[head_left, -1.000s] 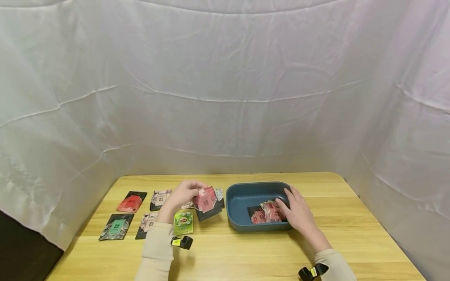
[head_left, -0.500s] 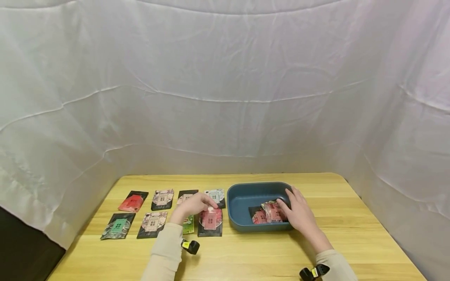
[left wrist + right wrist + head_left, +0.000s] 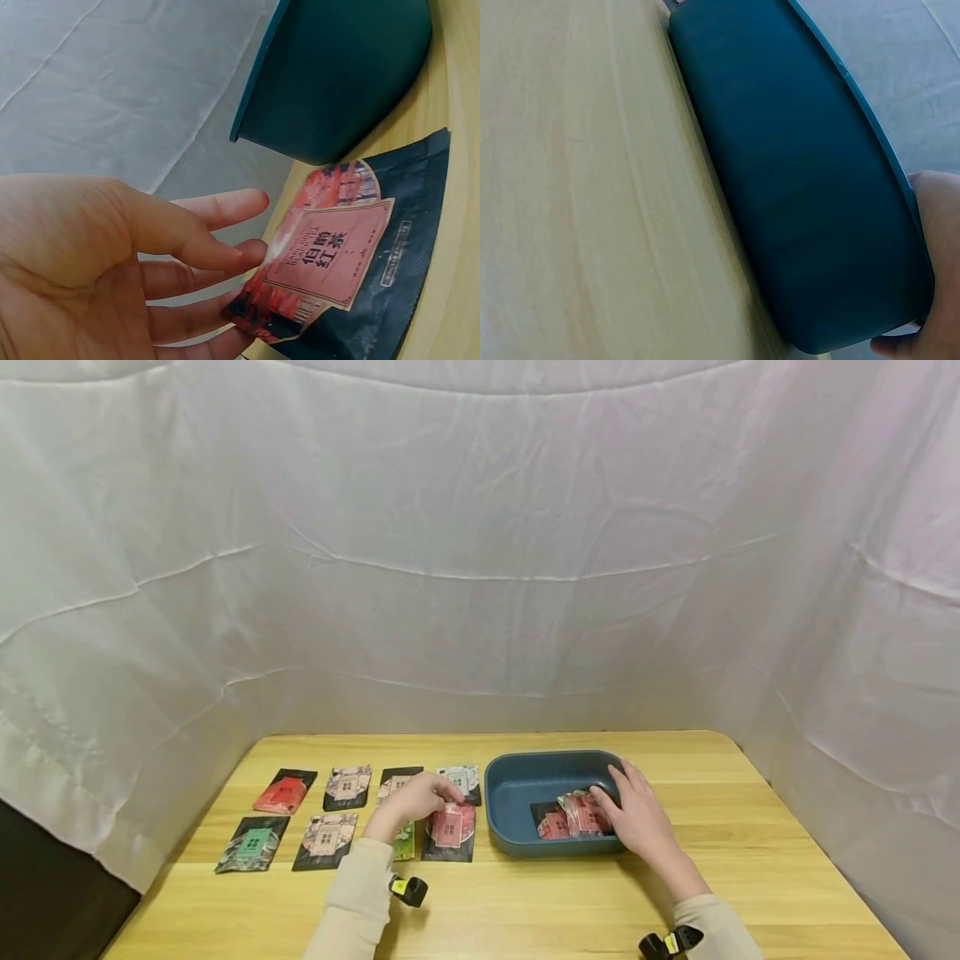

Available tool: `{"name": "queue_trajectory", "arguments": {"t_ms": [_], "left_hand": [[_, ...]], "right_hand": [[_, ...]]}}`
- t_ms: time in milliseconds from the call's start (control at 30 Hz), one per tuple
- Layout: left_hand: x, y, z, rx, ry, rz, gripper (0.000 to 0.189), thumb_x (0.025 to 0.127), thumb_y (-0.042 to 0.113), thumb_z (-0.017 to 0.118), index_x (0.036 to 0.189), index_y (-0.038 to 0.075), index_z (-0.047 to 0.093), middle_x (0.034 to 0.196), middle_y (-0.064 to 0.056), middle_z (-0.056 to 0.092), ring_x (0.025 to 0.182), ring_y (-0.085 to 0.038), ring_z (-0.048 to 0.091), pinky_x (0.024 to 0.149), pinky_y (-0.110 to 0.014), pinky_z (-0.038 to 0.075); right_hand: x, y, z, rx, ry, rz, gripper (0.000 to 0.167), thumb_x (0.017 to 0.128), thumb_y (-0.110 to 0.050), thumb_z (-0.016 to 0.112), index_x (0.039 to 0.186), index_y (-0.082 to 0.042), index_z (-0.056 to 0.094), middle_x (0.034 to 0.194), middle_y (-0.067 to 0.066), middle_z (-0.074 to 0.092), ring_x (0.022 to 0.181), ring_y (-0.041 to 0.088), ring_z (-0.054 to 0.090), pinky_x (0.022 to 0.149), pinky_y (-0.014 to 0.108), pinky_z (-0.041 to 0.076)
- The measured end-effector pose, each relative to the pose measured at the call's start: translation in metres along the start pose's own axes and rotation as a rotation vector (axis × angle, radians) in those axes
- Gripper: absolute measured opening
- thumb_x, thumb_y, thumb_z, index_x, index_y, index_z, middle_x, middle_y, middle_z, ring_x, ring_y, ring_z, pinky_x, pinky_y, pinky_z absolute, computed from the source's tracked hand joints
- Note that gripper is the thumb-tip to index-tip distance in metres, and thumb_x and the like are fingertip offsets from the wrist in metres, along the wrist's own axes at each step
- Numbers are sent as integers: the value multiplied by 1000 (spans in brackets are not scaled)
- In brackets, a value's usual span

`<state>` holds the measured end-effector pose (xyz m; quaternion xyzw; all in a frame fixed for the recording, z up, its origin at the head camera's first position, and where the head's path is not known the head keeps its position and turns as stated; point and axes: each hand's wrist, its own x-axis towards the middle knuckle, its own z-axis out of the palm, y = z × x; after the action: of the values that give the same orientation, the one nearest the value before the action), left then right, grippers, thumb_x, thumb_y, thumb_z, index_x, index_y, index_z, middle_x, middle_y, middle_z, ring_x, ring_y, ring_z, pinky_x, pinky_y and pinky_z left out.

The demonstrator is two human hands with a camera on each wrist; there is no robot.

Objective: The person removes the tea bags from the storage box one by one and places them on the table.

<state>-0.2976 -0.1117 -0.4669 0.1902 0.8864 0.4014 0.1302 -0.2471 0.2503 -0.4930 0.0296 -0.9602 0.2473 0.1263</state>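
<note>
A black tea sachet with a pink label [image 3: 449, 831] lies on the table left of the blue plastic box [image 3: 525, 846]. My left hand [image 3: 418, 799] is over its far edge; in the left wrist view the fingers are loosely bent, the thumb is apart from the sachet [image 3: 334, 255], and lower fingertips are right at its edge. My right hand [image 3: 643, 817] grips the box's right end, thumb over the inside and fingers at the rim. In the right wrist view the box wall [image 3: 795, 172] hides most of the fingers. Inside the box are several red-labelled tea sachets [image 3: 585, 814].
Left of the box, sachets lie in two rows: a red one [image 3: 287, 790], a green-labelled one [image 3: 255, 843], pale pink ones [image 3: 347, 787] and a white-labelled one [image 3: 461, 781]. A green sachet [image 3: 405, 842] is partly behind the left arm. White cloth [image 3: 480, 635] surrounds the wooden table [image 3: 525, 910].
My left hand has lowered the pink-labelled tea sachet onto the table at the near row's right end and let go. The right hand stays on the box.
</note>
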Motion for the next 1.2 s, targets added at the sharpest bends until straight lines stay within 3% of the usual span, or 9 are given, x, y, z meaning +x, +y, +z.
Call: {"name": "queue_trajectory", "arguments": {"t_ms": [300,567,867,1000,1200], "left_hand": [[-1,3,-1,69,-5,-4,33,85,-13,49,104,2,71,104,-13,71,81,-20,61,66,-29,48],[-4,12,-8,132,59,8,26,90,-4,53,108,6,69,111,-14,68,103,-27,63,88,-44,53],[-9,41,-8,67,147,64,26,95,11,57,120,4,64,119,-17,66,109,-32,62,87,-43,55],[-9,55,-2,47,149,82,29,96,13,57,124,6,62,121,-16,65,110,-31,62,85,-43,55],[-4,71,15,10,109,157,33,98,18,57,129,7,59,124,-15,64,111,-28,61,87,-42,54]], "right_hand": [[0,0,0,0,-3,5,71,101,-52,41,147,2,37,158,27,22,144,48,21,113,65,24],[0,1,1,2,1,6,71,100,-52,41,147,1,37,157,27,22,144,48,21,113,65,24],[1,2,1,3,3,8,71,101,-52,41,147,1,37,158,26,22,144,47,21,113,65,24],[1,1,1,1,6,8,70,100,-52,42,147,0,37,158,26,22,144,47,21,113,65,25],[1,2,2,0,2,11,70,100,-51,42,148,0,37,158,26,21,144,47,21,112,66,25]]}}
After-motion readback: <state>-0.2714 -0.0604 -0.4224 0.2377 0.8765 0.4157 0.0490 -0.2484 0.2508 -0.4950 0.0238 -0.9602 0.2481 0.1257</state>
